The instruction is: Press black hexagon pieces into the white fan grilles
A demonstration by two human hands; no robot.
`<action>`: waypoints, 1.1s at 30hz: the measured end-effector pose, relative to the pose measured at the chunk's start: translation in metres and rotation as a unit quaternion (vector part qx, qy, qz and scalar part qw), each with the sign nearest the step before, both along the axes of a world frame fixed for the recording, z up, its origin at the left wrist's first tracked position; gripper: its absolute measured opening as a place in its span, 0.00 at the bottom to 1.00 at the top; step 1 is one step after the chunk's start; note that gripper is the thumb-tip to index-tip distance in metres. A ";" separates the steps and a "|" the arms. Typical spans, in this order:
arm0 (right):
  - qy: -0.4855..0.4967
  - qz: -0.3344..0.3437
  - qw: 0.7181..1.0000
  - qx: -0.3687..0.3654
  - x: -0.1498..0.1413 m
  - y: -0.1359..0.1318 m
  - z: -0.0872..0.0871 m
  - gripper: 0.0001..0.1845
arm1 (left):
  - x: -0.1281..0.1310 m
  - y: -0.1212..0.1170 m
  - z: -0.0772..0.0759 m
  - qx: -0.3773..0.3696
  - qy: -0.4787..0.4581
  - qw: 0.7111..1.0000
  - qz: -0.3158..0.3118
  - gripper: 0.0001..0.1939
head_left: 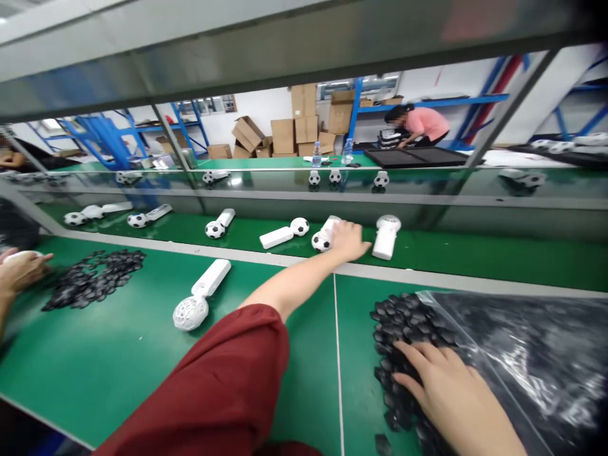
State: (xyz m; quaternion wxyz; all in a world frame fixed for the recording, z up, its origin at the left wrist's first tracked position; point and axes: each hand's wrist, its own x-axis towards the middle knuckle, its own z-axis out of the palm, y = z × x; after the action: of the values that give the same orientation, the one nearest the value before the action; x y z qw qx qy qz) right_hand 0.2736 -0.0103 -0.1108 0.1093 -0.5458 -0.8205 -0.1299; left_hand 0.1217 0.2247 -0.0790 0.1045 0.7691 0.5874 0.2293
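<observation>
Reaching with left hand (350, 240) over the smooth white handle of a football-patterned device (321, 241), locating it on the glossy green strip (475, 256) beyond the pale rail (456, 277). Being unable to tell whether gripping or merely touching, fingertips being partly hidden and blurred. Seeing a similar ball-headed device (299, 227) just to the left, and to the right an all-white device (387, 237) with round, disc-like head and blocky handle. Resting right hand (446, 383) on a heap of thin, dark flakes (399, 316), holding thumb and forefinger apart with a wide gap. Finding a crinkled, shiny plastic bag (546, 342) touching this heap, containing more dark material. Observing on the smooth green bench (123, 373) a lone lattice-headed device (190, 313) and, farther left, a scattered black pile (95, 275). Recording a co-worker's hand (21, 271) at left edge, blurred, holding something white. Viewing behind: creased cardboard boxes (282, 136), transparent bottles (316, 155), blue metal shelving (470, 100), a person in pink (425, 123) bending over flat black trays (437, 157).
</observation>
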 end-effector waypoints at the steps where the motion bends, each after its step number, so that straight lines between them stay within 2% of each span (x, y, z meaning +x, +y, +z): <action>1: -0.002 0.009 1.000 0.001 0.002 0.001 -0.003 0.14 | 0.017 0.001 -0.003 -0.012 0.000 1.000 -0.005 0.27; 4: 0.013 0.040 0.999 -0.001 0.004 0.003 -0.009 0.10 | 0.064 0.006 -0.013 -0.067 -0.018 0.998 0.009 0.38; 6: 0.025 0.045 0.999 -0.006 0.003 0.002 -0.009 0.09 | 0.085 0.007 -0.017 -0.091 -0.035 0.995 0.015 0.41; 9: 0.039 0.022 0.999 -0.029 -0.004 -0.001 -0.003 0.09 | 0.097 0.004 -0.016 -0.113 -0.059 0.992 0.009 0.34; 11: 0.048 -0.002 0.997 -0.058 -0.010 -0.003 0.005 0.09 | 0.090 -0.004 -0.010 -0.135 -0.077 0.988 -0.011 0.28; 13: 0.054 -0.029 0.995 -0.084 -0.017 -0.004 0.014 0.10 | 0.070 -0.017 -0.003 -0.151 -0.097 0.983 -0.048 0.26; 15: 0.052 -0.050 0.992 -0.108 -0.021 -0.004 0.021 0.11 | 0.040 -0.038 0.003 -0.151 -0.118 0.977 -0.092 0.30; 18: 0.042 -0.067 0.987 -0.142 -0.021 -0.004 0.026 0.12 | -0.018 -0.086 0.007 -0.165 -0.139 0.966 -0.144 0.33; 21: 0.048 -0.073 0.984 -0.158 -0.019 -0.003 0.026 0.11 | -0.078 -0.141 0.006 -0.175 -0.167 0.955 -0.171 0.34; 24: 0.071 -0.068 0.984 -0.151 -0.017 -0.001 0.022 0.06 | -0.128 -0.187 0.000 -0.216 -0.179 0.949 -0.142 0.32; 26: 0.078 -0.060 0.985 -0.139 -0.019 0.002 0.020 0.05 | -0.153 -0.208 -0.003 -0.224 -0.159 0.954 -0.123 0.32; 29: 0.086 -0.031 0.989 -0.117 -0.024 0.005 0.018 0.04 | -0.176 -0.223 -0.002 -0.210 -0.083 0.968 -0.106 0.31; 33: 0.122 0.002 0.984 -0.130 -0.031 0.010 0.016 0.02 | -0.171 -0.218 0.005 -0.130 -0.007 0.987 -0.097 0.36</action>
State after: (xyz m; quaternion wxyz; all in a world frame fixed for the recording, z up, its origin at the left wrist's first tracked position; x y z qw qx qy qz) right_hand 0.2422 -0.0006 -0.0948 0.1367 -0.5658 -0.8119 0.0452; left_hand -0.0494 0.0064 -0.0736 0.2299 0.8008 0.5337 0.1449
